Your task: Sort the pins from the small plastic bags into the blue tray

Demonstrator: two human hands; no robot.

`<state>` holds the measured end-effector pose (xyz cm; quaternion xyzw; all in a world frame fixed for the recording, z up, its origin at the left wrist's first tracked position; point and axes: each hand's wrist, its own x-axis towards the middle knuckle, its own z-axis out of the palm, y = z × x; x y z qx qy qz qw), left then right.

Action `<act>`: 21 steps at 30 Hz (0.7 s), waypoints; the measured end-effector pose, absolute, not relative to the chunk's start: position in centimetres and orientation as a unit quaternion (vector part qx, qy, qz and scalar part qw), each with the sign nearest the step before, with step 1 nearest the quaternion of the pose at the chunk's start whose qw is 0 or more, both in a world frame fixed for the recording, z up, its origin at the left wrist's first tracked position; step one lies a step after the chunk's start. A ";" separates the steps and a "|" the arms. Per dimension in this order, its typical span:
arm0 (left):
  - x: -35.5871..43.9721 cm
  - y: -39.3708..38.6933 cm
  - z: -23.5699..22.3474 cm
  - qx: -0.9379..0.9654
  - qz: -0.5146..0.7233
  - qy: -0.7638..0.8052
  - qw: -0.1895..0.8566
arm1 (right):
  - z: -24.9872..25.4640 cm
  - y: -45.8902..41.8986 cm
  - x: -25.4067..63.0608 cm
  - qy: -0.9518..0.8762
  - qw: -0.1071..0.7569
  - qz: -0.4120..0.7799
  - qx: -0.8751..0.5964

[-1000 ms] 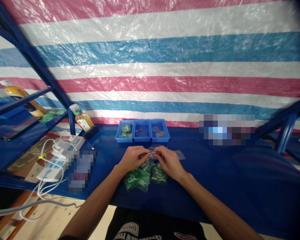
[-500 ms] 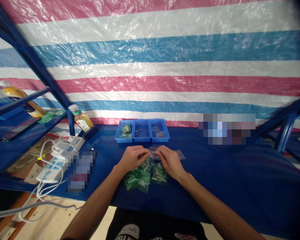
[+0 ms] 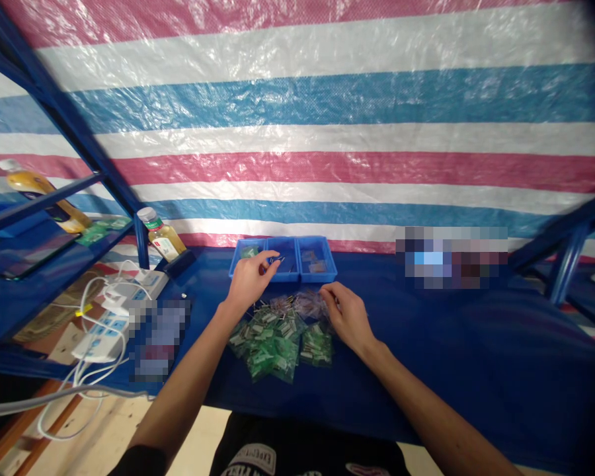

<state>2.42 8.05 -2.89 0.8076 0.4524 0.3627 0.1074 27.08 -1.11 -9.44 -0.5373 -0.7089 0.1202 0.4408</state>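
My left hand (image 3: 249,279) reaches forward over the blue three-compartment tray (image 3: 322,274), fingers pinched over the middle compartment; what they hold is too small to name. My right hand (image 3: 346,315) rests on the blue tabletop, its fingers closed on a small clear bag (image 3: 311,305). A heap of small bags with green parts (image 3: 272,335) lies between and below my hands. The tray's left compartment holds green pieces, the middle one small dark pins, the right one brownish parts.
A bottle of yellow drink (image 3: 161,239) stands left of the tray by a blue frame post (image 3: 139,246). White power strips and cables (image 3: 106,311) lie at the left table edge. A second bottle (image 3: 39,188) lies on the left shelf. A striped tarp hangs behind.
My left hand left the clear bag and moved forward to the tray's middle compartment. My right hand stayed on the bag. More of the green bag heap now shows.
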 end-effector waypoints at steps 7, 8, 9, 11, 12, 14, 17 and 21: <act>0.8 5.4 -6.1 0.877 0.285 0.361 0.140 | -7.9 -1.5 28.2 -0.818 0.306 0.211 -0.439; 0.7 5.3 -6.5 0.880 0.284 0.356 0.138 | -7.6 -1.7 28.1 -0.833 0.284 0.218 -0.422; 0.6 5.2 -6.8 0.883 0.281 0.351 0.136 | -7.3 -1.9 27.9 -0.848 0.261 0.220 -0.406; 0.7 5.1 -7.0 0.884 0.279 0.351 0.134 | -6.9 -2.3 27.6 -0.871 0.223 0.204 -0.388; 0.8 5.0 -7.0 0.883 0.281 0.350 0.134 | -6.8 -2.5 27.5 -0.875 0.212 0.187 -0.392; 0.9 4.9 -6.7 0.881 0.291 0.349 0.134 | -6.7 -2.6 27.5 -0.880 0.197 0.163 -0.401; 1.1 4.7 -6.4 0.879 0.302 0.346 0.131 | -6.8 -2.5 27.8 -0.881 0.192 0.157 -0.403; 1.2 4.6 -6.3 0.879 0.296 0.352 0.126 | -6.8 -2.3 28.1 -0.877 0.191 0.169 -0.406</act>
